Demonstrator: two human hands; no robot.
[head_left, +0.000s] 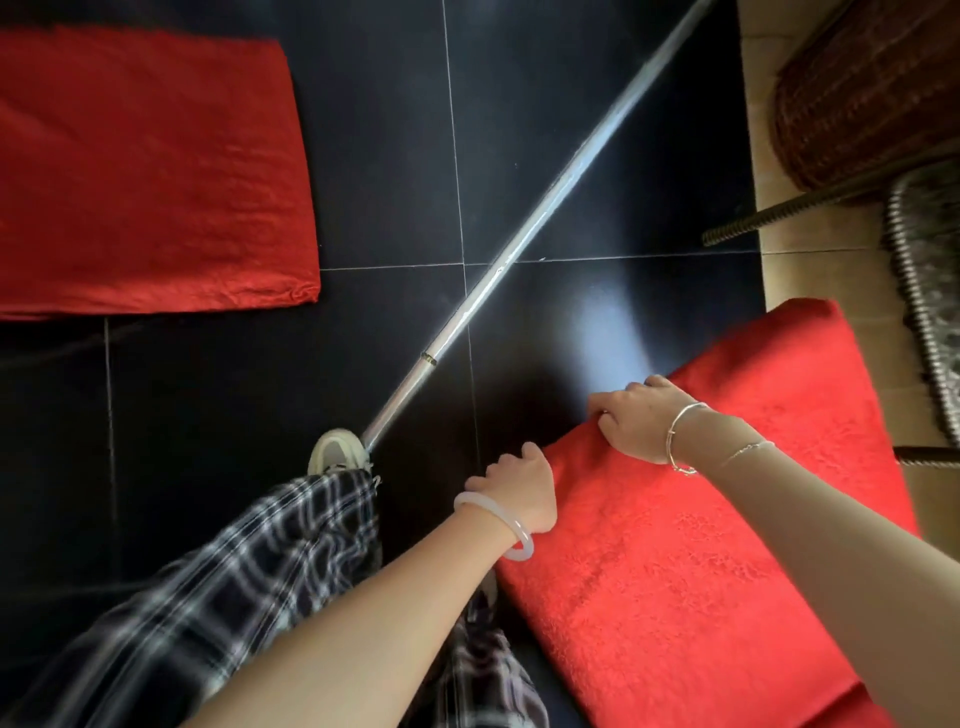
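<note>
Gripping cushion (675, 597) edge beneath right hand (631, 418)

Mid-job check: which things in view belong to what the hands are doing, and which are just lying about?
In hand:
near red mat, gripped at its edge by the left hand and the right hand

Lying about:
far red mat, flat on the black floor
metal pole
wicker chair

You're holding both arms out — left hand (519, 488) gripping the red cushion (685, 582) at its edge, right hand (636, 422) curling over its farther corner.
</note>
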